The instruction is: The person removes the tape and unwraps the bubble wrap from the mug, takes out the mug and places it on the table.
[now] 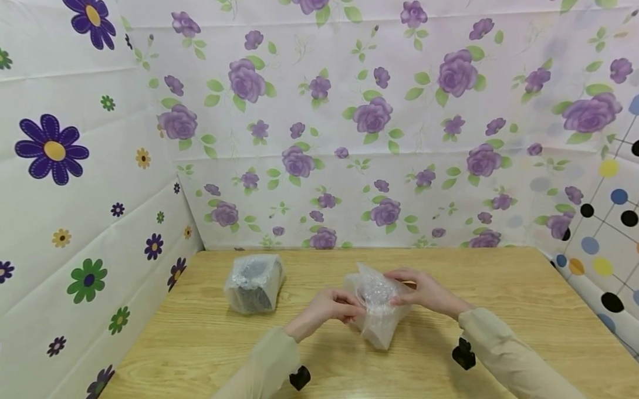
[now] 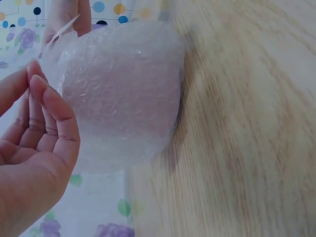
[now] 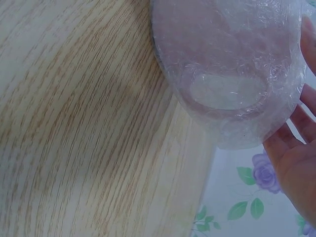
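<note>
Bubble-wrapped item (image 1: 381,301) at 12 o'clock, on or just over the bench (image 1: 187,347); left grip (image 1: 327,308) pinches wrap (image 2: 123,94) at 9 o'clock; right grip (image 1: 427,291) holds the 2 o'clock side; probably light, slippery, perhaps fragile; cup the firm body.

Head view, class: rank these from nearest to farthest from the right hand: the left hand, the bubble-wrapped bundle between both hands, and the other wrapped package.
From the right hand:
1. Bubble-wrapped bundle: between both hands, touching the right hand.
2. Left hand: at the bundle's left side.
3. Other wrapped package: farthest, on the table's left side.
</note>
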The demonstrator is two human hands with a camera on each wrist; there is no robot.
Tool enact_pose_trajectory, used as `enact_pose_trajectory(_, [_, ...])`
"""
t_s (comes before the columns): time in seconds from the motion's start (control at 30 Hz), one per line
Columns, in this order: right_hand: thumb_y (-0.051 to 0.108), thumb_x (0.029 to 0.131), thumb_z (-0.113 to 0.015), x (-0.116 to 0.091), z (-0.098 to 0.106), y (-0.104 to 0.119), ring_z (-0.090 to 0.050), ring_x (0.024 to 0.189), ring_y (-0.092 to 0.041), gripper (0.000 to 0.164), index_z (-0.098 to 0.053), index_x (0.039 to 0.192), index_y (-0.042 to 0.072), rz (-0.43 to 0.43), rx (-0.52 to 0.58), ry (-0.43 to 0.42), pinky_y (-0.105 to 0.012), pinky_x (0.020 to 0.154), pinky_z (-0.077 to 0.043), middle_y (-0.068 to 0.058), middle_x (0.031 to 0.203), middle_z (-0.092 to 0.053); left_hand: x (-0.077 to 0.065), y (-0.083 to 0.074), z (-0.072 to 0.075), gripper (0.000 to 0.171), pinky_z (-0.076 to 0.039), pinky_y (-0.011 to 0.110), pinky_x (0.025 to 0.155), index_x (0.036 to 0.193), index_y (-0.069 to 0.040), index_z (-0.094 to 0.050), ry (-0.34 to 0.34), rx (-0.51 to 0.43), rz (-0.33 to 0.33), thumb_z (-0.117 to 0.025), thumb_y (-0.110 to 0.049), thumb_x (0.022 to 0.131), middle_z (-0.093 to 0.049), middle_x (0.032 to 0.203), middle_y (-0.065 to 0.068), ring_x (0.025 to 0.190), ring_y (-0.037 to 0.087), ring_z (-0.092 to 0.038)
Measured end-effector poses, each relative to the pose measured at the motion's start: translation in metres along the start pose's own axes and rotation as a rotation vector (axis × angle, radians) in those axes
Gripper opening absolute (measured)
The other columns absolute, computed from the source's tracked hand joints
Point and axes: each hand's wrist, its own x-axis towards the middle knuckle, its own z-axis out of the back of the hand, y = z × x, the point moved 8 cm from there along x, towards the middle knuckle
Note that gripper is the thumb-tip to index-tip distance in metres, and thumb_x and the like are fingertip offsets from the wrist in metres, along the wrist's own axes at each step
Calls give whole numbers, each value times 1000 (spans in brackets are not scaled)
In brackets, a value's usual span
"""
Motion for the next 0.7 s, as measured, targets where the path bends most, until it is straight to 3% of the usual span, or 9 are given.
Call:
enact_pose_trajectory(0.1, [8,79,-70,2,0,-9,-33,118,-42,59,-42,127,-11,4,3,-4,-53,94,-28,-28,128,-40,-1,-1,6,18,-48,43,70,90,-1,-69,-27,-2,-1,-70,-17,80,-64,79,9,68,21,-58])
enact_pose_trajectory(0.27, [16,79,-71,5,0,-27,-36,119,-36,61,-44,129,-5,-2,-28,-15,-48,95,-31,-22,130,-42,1,-8,16,21,-48,41,72,95,4,-64,-77,-37,-49,-68,-13,82,-63,80,8,80,36,-55])
enact_pose_trajectory(0.37, [21,78,-72,5,1,-31,-37,119,-34,62,-45,129,-3,-2,-33,-19,-46,95,-32,-18,129,-44,2,-13,22,22,-49,38,70,95,5,-63,-120,-33,-85,-67,-13,82,-63,81,7,81,35,-56])
enact_pose_trajectory(0.57, [25,78,-72,4,2,-28,-39,116,-35,63,-47,127,-4,37,-70,-29,-46,92,-35,-19,127,-46,0,-21,33,19,-48,31,65,94,2,-64,-216,-20,-124,-68,-14,83,-62,83,6,74,19,-56])
enact_pose_trajectory(0.7, [25,77,-73,5,2,-27,-39,117,-35,63,-48,127,-4,31,-65,-30,-46,92,-35,-20,127,-45,-4,-32,37,19,-47,32,66,96,4,-64,-261,-17,-153,-66,-11,84,-62,87,9,81,26,-56])
